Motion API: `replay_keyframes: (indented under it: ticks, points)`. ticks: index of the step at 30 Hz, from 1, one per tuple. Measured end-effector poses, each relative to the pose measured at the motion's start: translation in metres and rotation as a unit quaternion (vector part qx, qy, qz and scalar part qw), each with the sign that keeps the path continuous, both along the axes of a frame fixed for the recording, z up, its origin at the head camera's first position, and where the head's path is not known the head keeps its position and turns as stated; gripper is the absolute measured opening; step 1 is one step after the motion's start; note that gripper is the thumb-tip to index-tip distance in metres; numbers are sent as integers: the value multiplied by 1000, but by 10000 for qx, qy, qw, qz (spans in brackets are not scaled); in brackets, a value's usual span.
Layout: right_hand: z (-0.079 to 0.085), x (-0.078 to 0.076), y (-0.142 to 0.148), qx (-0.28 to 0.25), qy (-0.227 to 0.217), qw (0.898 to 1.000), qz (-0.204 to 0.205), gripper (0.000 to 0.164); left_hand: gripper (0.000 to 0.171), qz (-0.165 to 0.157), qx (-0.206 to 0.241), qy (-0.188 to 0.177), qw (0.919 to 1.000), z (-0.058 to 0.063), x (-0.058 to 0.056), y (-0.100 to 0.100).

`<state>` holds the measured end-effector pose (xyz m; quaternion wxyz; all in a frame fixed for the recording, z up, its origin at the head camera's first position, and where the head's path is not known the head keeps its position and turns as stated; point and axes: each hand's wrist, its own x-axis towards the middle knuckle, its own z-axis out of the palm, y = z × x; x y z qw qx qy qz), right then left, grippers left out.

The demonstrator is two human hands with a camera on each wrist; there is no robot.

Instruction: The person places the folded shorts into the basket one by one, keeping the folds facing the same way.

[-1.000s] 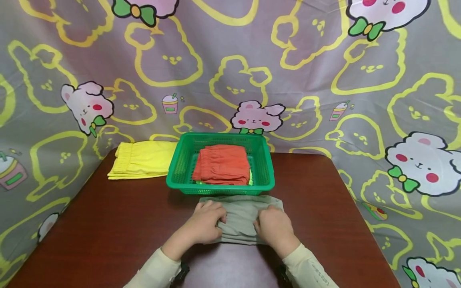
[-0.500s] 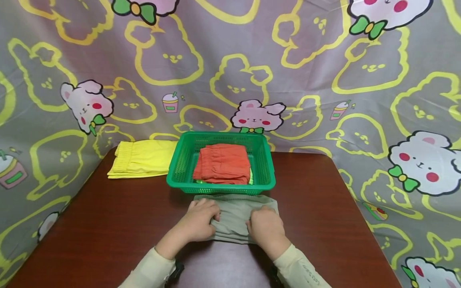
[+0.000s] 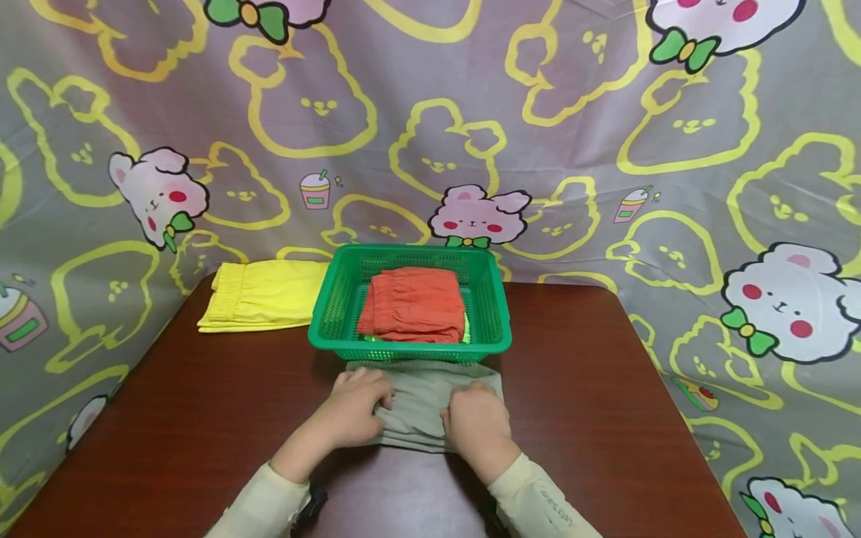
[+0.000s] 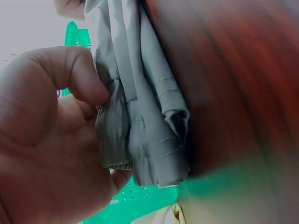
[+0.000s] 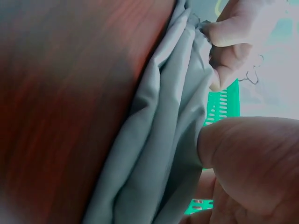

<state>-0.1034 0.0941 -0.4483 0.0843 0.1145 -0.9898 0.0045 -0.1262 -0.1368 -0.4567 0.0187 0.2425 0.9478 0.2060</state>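
Observation:
Folded grey-green pants (image 3: 417, 407) lie flat on the table just in front of the green basket, their far edge close under its rim. My left hand (image 3: 359, 407) grips the left part of them. In the left wrist view its thumb (image 4: 88, 81) bends onto the upper layers, near the gathered, stitched ends. With curled fingers my right hand (image 3: 477, 422) holds the right part. Its thumb (image 5: 219, 144) presses against the stacked folds in the right wrist view. The other fingertips of both hands are partly hidden.
The green basket (image 3: 501, 314) holds folded red pants (image 3: 417, 302) over a bright green piece (image 3: 466, 329). Left of it, folded yellow pants (image 3: 265, 295) lie on the brown table (image 3: 578, 359). A patterned curtain (image 3: 572, 90) hangs close behind and on both sides.
Both hands have shifted left together, and the grey-green pants have slid left with them along the basket's front. The basket and the yellow pants have stayed in place.

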Motion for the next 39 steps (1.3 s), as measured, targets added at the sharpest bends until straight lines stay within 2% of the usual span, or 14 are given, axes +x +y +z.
replay_keyframes:
  ticks: [10,14,17,23,27,30,36,39]
  points:
    - [-11,2,-10,208,525,9984,-28,35,27,106,160,107,9998,1,1,-8]
    - [-12,4,-9,55,495,9987,-102,34,27,109,158,81,9998,2,1,-7]
    - [-11,4,-4,-106,345,9993,-19,33,26,121,136,27,9998,4,2,-6]
    - [4,2,14,-677,-95,9959,587,35,25,92,76,-132,9998,6,2,-6]
    - [11,0,31,-1076,-660,9894,718,20,20,-91,183,-243,9995,3,4,-8]
    - [13,-3,42,-1335,-991,9830,783,16,16,-169,371,-216,9989,2,4,-10]
    - [16,-13,50,-1756,-1418,9689,1013,8,21,-57,597,140,9981,3,2,-17]
    - [17,-16,50,-1808,-1519,9655,1101,8,24,-60,717,46,9974,2,0,-21]
